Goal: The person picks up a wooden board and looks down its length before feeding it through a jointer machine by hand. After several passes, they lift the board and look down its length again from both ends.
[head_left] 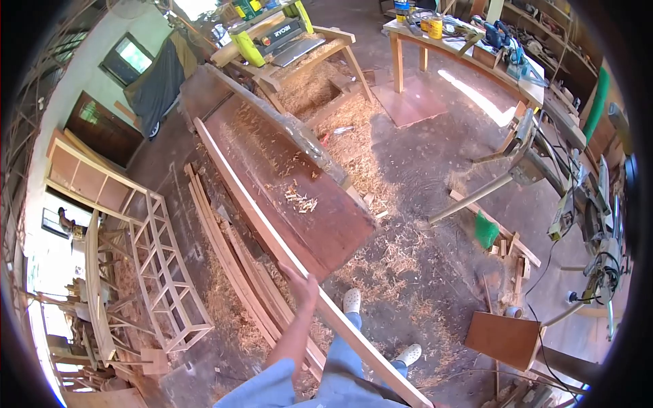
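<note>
In front of you, a long reddish-brown panel carries curled pale wood shavings; more litter the dark grey floor.

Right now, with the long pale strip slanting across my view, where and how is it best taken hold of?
Probably around the narrow width of the long pale strip, well in from both ends, coming from its left side, where the left grip is. The strip looks straight, slender and very long, so a hold nearer mid-length would likely balance better than one at an end.
</note>
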### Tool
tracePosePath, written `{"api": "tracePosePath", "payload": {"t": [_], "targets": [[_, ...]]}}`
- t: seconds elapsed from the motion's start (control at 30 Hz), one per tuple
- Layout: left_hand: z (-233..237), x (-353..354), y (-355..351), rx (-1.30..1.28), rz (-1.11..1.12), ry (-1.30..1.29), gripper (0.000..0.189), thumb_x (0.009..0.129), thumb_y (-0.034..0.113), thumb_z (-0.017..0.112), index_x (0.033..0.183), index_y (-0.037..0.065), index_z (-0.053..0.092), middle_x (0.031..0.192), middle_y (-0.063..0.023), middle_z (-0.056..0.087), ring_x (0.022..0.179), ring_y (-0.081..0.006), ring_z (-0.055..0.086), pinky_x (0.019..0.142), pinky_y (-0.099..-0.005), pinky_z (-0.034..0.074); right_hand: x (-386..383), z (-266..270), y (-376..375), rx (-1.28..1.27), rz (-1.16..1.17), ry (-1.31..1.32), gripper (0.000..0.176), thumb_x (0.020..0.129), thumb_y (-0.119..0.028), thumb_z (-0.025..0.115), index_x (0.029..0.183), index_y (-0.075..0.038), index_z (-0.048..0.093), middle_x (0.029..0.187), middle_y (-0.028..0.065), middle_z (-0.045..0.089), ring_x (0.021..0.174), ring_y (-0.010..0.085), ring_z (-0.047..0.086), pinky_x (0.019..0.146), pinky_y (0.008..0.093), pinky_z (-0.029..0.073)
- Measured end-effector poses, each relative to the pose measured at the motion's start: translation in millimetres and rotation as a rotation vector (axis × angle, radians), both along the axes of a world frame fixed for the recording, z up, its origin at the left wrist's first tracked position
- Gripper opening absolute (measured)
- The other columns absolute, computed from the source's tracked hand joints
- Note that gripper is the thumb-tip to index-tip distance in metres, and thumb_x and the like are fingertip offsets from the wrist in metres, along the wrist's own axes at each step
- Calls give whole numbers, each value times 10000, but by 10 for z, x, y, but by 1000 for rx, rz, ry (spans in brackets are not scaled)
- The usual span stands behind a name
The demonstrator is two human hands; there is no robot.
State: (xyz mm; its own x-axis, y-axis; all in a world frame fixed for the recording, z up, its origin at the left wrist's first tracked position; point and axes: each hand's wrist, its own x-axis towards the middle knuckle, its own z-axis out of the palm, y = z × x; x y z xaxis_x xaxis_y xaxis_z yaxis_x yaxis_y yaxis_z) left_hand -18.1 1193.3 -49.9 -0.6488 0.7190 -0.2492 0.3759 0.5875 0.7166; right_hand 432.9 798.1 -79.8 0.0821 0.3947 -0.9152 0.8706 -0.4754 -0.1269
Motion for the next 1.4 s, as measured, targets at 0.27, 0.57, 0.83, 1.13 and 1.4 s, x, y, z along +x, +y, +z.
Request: {"api": "tracePosePath", "payload": {"t": [0.27,0.57,0.83,1.13,1.4], "targets": [[-1014,-1856,1226,244,-86,698,910,785,72,547,1485,-109,-4,1063,-317,609,784,-405,628,791,-472,486,-1382,247,1441,76,-96,195,596,905,-551,525,1196,-38,612,1006,292,652,958,467,619,822,540,458],[-225,-2975,2700,56,-5,318,876,795,113,567,1483,-117,75,1263,-386,509,1161,-398,558,1039,-373,379,-2825,776,3147,24,-249,397,689,910,-568,514,1366,-53,480,1211,322,573,1160,466,537,941,491,441],[268,-2850,2860,114,-74,-21,898,759,100,581,1485,-116,97,1409,-357,404,1302,-396,457,1121,-346,318,-3064,639,3313,103,-208,343,698,876,-641,513,1119,7,608,1074,296,634,1039,443,609,891,482,473],[-194,-896,821,42,-51,200,892,848,14,526,1492,-61,-87,1501,-382,169,1369,-451,325,1192,-410,243,-852,195,909,150,-101,213,649,955,-584,381,1278,-56,576,1187,313,589,1118,485,548,950,542,415],[-143,904,-984,93,-106,208,932,809,116,523,1454,-142,-99,1489,-425,109,1411,-512,167,1188,-446,148,132,159,-113,13,-179,38,666,959,-597,339,1244,-53,596,1138,313,608,1094,483,561,938,547,417]]}}
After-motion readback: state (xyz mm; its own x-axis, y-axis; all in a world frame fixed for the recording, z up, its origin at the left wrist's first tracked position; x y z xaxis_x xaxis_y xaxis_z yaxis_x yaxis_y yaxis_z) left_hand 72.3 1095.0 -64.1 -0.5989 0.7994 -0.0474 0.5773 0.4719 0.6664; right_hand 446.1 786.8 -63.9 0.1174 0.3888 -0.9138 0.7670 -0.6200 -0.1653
